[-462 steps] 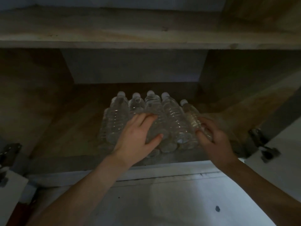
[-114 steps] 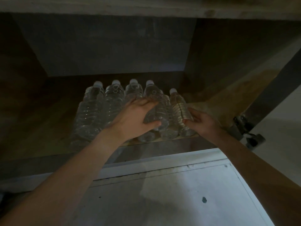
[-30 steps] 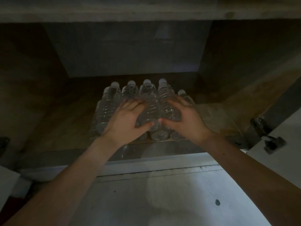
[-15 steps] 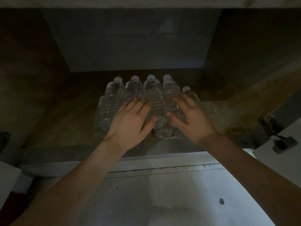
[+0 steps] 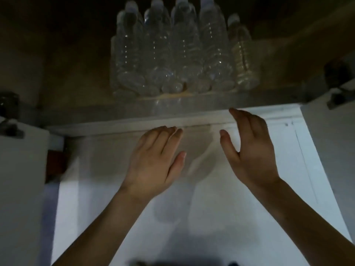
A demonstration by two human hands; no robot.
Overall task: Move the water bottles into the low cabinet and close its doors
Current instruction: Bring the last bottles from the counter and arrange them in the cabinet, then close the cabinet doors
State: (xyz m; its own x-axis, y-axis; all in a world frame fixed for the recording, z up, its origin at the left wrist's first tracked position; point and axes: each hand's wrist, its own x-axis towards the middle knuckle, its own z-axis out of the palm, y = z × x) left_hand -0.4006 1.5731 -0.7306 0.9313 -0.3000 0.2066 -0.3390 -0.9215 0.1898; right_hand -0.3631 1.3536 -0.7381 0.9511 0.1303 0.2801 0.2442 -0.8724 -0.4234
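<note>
1. Head view: the water bottles (image 5: 178,52) lie on their sides in a tight pile on the dark wooden floor of the low cabinet (image 5: 63,77). Their caps point to the back and their round bottoms face the front edge.
2. Head view: the bottles are clear plastic with ridges and small pale caps. One bottle (image 5: 243,54) at the right end looks a bit yellow and lies just beside the pile.
3. Head view: the left hand (image 5: 153,162) is flat, fingers together, and holds nothing.
4. Head view: the right hand (image 5: 249,150) is spread loose and holds nothing. Both hands hang over the white floor (image 5: 211,217), apart from the bottles.
5. Head view: the cabinet stands open, with a metal hinge (image 5: 338,87) at the right.
</note>
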